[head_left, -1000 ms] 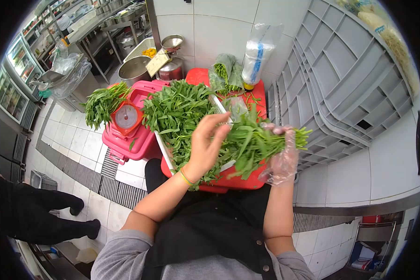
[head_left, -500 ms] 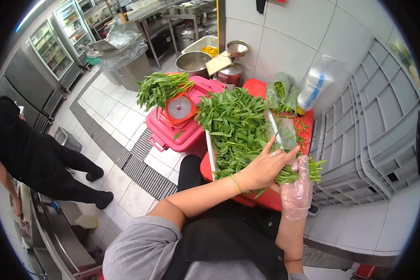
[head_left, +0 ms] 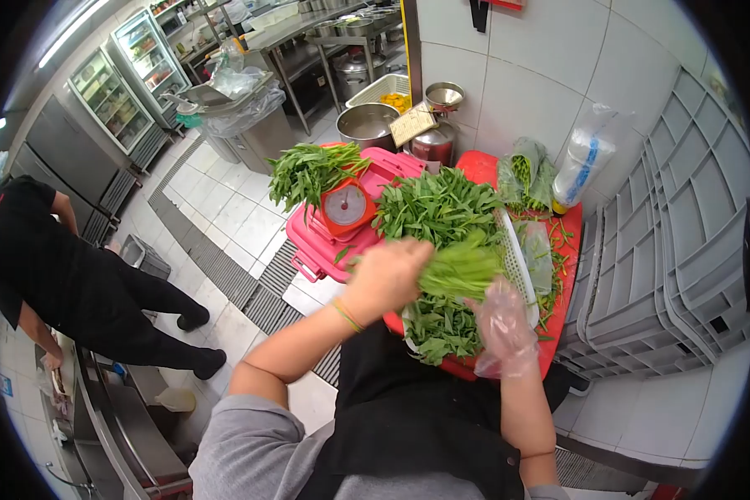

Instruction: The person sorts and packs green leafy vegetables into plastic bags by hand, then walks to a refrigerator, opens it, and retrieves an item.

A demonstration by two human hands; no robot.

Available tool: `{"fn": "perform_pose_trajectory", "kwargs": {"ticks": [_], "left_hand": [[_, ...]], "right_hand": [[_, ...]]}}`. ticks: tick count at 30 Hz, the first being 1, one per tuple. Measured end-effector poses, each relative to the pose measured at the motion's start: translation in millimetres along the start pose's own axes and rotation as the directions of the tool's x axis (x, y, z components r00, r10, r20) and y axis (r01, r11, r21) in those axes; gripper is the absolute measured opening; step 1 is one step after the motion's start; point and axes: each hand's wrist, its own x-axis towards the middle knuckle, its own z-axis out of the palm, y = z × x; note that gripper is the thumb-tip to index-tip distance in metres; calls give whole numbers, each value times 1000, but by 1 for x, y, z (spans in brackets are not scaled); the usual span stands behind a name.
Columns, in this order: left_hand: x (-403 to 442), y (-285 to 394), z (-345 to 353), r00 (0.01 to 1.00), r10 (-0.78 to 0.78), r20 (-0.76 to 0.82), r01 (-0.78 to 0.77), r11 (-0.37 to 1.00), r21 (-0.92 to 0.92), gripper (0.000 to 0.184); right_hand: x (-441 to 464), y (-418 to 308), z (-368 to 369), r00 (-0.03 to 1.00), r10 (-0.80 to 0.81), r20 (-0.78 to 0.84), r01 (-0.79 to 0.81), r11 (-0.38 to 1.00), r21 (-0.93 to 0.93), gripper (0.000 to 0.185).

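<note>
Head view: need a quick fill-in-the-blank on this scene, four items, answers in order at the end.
1. Of the left hand and the right hand, the one in clear plastic is the ____.
2. The blurred bunch of greens is above a basket whose perforated wall is coloured ____.
3. The dial scale sits on a lidded container coloured ____.
4. The other person wears trousers coloured ____.

Missing words: right; white; pink; black.

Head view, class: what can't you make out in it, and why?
All in the head view:
Left hand: exact fingertip positions, motion blur.
Bunch of greens: number of stems, motion blur.
White basket: its floor, hidden by heaped leaves.
Scale dial: its reading, too small.
</note>
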Motion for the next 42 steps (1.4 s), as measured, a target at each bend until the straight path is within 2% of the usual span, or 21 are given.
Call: {"fn": "perform_pose_trajectory", "kwargs": {"ticks": [1,2,3,5,6,7,10,12,13,14,16,17,21,27,32,35,37,38,39,41,42], "left_hand": [[0,-25,-9,995,-18,-97,30,992,120,24],[6,-49,-28,995,-87,-53,98,964,248,20],[15,-75,-46,981,-178,-76,194,897,398,17],[36,-121,-88,957,-270,-108,282,774,567,16],[44,-152,-100,960,-221,-171,279,754,595,18],[53,-169,-111,953,-256,-160,299,728,617,21],[69,-221,-111,919,-390,-49,311,645,698,30],[74,-252,-88,905,-425,15,288,637,715,34],[74,-258,-77,911,-410,42,249,628,737,55],[73,-266,-70,913,-405,47,243,633,735,55],[74,-266,-60,838,-527,140,221,563,796,85],[76,-271,-57,775,-607,177,273,573,773,108],[86,-274,-66,700,-650,295,332,662,672,115],[105,-260,-83,681,-602,417,209,706,677,125],[120,-253,-79,643,-616,455,220,718,661,126],[129,-257,-70,569,-671,476,269,698,663,129],[137,-257,-68,522,-726,447,373,666,646,133],[141,-257,-69,466,-731,498,356,671,651,135],[144,-268,-65,471,-726,501,349,675,650,135],[149,-303,-53,410,-751,518,507,659,555,133],[151,-305,-52,419,-755,505,566,652,505,128]], "right_hand": [[2,-1,-2,990,50,135,-97,924,370,51],[-1,6,-11,991,128,44,-135,959,248,58],[-2,6,-17,991,125,42,-132,958,256,58],[-7,2,-24,989,146,-31,-143,987,79,55],[-11,-3,-22,978,185,-97,-175,979,102,45],[-12,-1,-22,978,183,-101,-173,979,104,45],[-14,7,-24,963,231,-138,-212,967,139,37],[-18,11,-25,977,196,-81,-193,980,49,34],[-19,10,-25,977,198,-75,-195,980,49,33],[-22,6,-25,977,198,-82,-194,980,50,33],[-26,-5,-25,968,235,-88,-230,971,63,30],[-28,-5,-29,967,236,-97,-231,971,63,30],[-32,-7,-41,953,247,-175,-245,969,33,27],[-32,-1,-40,942,265,-206,-248,963,105,26],[-33,4,-39,942,270,-201,-257,962,92,25],[-34,4,-43,942,262,-211,-247,964,97,25],[-37,5,-46,941,257,-222,-239,965,105,24],[-38,5,-47,941,252,-228,-233,967,106,24],[-39,5,-49,940,248,-235,-228,968,109,24],[-42,8,-52,941,242,-235,-226,970,93,24],[-43,10,-54,941,238,-241,-221,971,96,24]]}}
